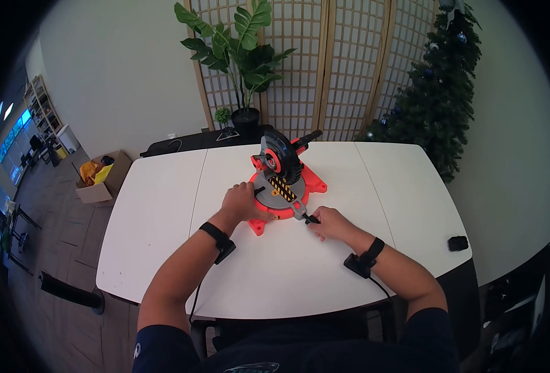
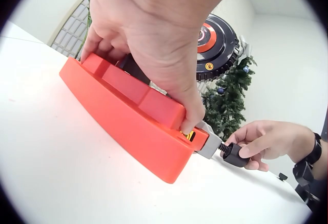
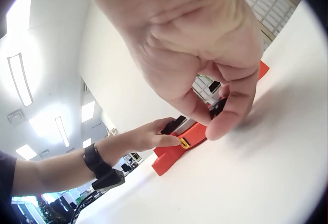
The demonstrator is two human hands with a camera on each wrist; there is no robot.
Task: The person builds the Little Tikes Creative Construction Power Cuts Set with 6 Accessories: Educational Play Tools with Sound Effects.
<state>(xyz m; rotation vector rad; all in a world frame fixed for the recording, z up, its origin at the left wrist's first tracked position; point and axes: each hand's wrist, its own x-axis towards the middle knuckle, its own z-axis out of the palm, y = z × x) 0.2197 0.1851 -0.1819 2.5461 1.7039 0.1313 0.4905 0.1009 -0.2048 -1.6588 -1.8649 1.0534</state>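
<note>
A toy-like miter saw with an orange base (image 1: pixel 315 180) stands on the white table, its round grey turntable carrying a yellow-and-black striped strip (image 1: pixel 282 188). Above it tilts a black toothed disc (image 1: pixel 282 155). My left hand (image 1: pixel 240 202) grips the left side of the base; the left wrist view shows the thumb on its front edge and fingers over the orange rim (image 2: pixel 138 91). At the front, my right hand (image 1: pixel 331 225) pinches the black knob (image 2: pixel 236 155) on a threaded rod. In the right wrist view, the fingers partly hide that knob (image 3: pixel 219 107).
The white table (image 1: pixel 163 217) spreads around the saw. A small black object (image 1: pixel 457 243) lies at its right edge. Behind are a potted plant (image 1: pixel 245 118), a folding screen and a decorated tree (image 1: pixel 430 93). A cardboard box (image 1: pixel 98 194) stands on the floor at left.
</note>
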